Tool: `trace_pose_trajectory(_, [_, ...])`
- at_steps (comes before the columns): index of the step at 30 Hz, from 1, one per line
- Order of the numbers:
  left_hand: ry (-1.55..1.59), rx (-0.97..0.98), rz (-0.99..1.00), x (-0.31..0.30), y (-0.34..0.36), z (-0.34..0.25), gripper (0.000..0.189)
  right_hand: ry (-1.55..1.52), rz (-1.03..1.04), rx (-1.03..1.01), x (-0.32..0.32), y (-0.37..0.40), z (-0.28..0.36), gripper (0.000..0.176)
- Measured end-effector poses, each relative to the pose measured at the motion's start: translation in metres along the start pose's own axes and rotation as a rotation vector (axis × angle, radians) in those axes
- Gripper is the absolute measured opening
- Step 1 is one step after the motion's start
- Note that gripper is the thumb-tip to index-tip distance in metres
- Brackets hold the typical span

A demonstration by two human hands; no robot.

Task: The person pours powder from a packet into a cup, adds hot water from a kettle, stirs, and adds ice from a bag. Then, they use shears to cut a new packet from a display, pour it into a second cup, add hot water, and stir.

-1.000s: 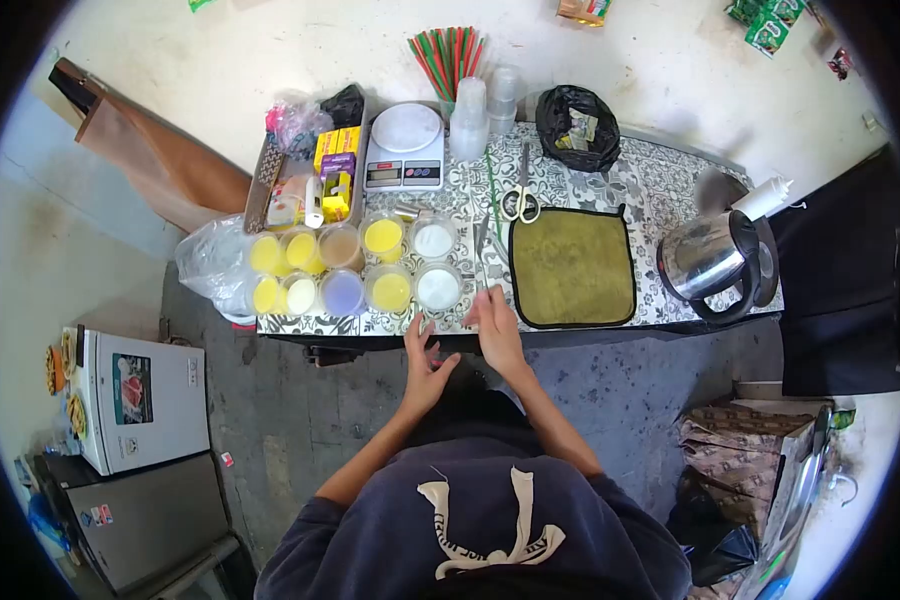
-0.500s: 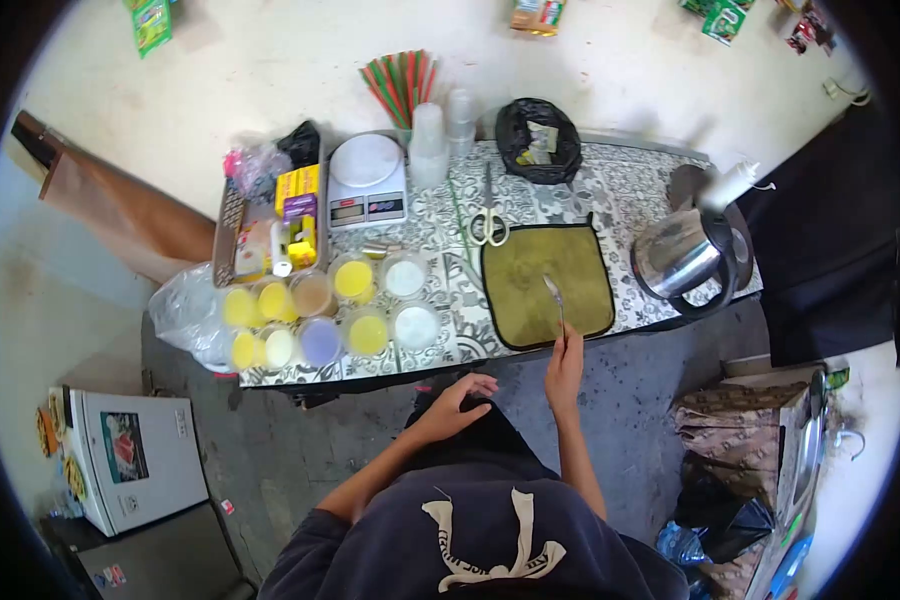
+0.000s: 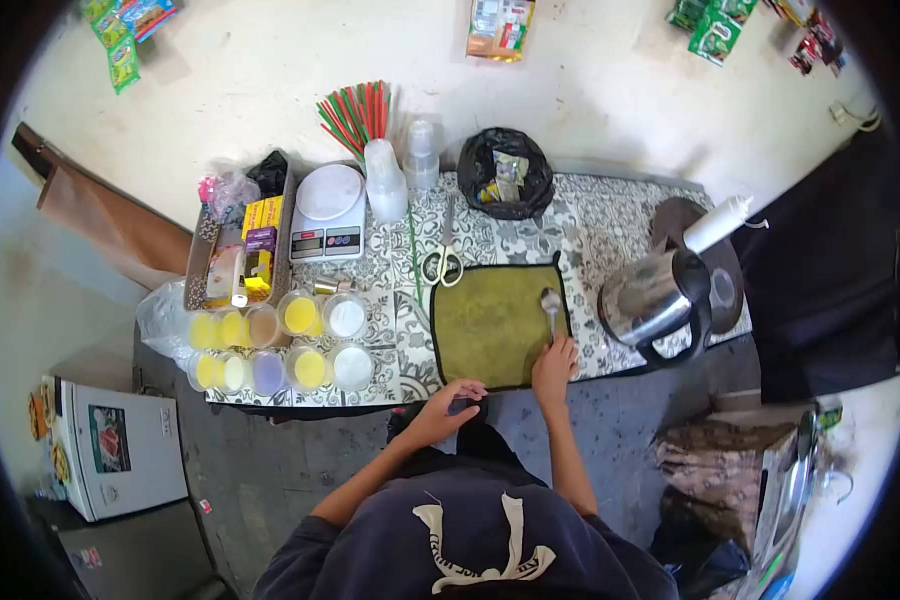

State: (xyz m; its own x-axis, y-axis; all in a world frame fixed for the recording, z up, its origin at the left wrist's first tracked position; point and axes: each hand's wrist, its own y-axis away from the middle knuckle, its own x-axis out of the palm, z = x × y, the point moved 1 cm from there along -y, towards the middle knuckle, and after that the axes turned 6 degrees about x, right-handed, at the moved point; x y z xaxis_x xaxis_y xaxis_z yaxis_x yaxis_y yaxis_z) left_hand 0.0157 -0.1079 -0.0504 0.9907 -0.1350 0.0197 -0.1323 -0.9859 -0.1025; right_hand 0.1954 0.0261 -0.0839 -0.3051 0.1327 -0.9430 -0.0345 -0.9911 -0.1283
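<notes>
My right hand [image 3: 554, 366] grips a metal spoon [image 3: 550, 303] by its handle, with the bowl over the right part of the olive mat [image 3: 495, 325]. That mat has a black border and lies at the table's front edge. My left hand [image 3: 446, 412] holds nothing; its thumb and fingers are apart beside the mat's near left corner. Scissors [image 3: 444, 264] with pale handles lie at the mat's upper left. To the right of the mat stands a steel electric kettle [image 3: 648, 298].
Several cups of yellow, white, brown and purple contents [image 3: 308, 368] stand at the left. Behind them are a basket of boxes [image 3: 198, 268] and a kitchen scale [image 3: 328, 243]. Stacked plastic cups [image 3: 385, 182], straws [image 3: 356, 118] and a black bag [image 3: 515, 205] line the back.
The view has shifted, so the table appears lower and further left. My right hand has brought the spoon to the mat's right side. My left hand is now closer to the mat's front edge.
</notes>
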Motion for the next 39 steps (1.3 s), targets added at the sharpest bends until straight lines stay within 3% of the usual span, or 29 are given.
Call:
trace_pose_trajectory(7, [-0.009,-0.019,-0.145,0.019,-0.051,0.008,0.04,-0.201,0.082,-0.135,-0.05,-0.019,0.007,0.053])
trace_pose_trajectory(10, [-0.203,0.02,-0.263,0.005,-0.077,0.005,0.044,-0.519,0.112,-0.453,-0.062,-0.054,0.031,0.054])
trace_pose_trajectory(16, [-0.365,0.308,-1.048,-0.108,-0.159,0.012,0.068,-0.794,0.122,-0.82,-0.072,-0.136,0.176,0.059])
trace_pose_trajectory(17, [-0.372,0.314,-1.061,-0.124,-0.17,0.009,0.068,-0.793,0.108,-0.869,-0.067,-0.149,0.203,0.06])
trace_pose_trajectory(19, [-0.703,0.221,-1.288,-0.152,-0.19,0.003,0.081,-0.8,0.085,-0.928,-0.057,-0.169,0.25,0.061])
trace_pose_trajectory(21, [-0.738,0.251,-1.346,-0.174,-0.207,0.008,0.086,-0.788,0.269,-0.917,-0.051,-0.18,0.287,0.062])
trace_pose_trajectory(22, [-0.763,0.267,-1.398,-0.183,-0.214,0.01,0.092,-0.786,0.267,-0.926,-0.048,-0.184,0.301,0.062])
trace_pose_trajectory(25, [-0.807,0.352,-1.338,-0.206,-0.224,0.02,0.095,-0.694,0.306,-0.916,-0.044,-0.187,0.324,0.064])
trace_pose_trajectory(27, [-0.81,0.31,-1.303,-0.215,-0.225,0.026,0.095,-0.61,0.318,-0.904,-0.038,-0.189,0.332,0.059])
trace_pose_trajectory(33, [-0.72,0.319,-1.27,-0.21,-0.222,0.021,0.094,-0.617,0.278,-0.934,-0.03,-0.196,0.337,0.04])
trace_pose_trajectory(39, [-0.621,0.259,-1.29,-0.209,-0.224,0.023,0.098,-0.723,0.192,-0.953,-0.063,-0.194,0.338,0.041])
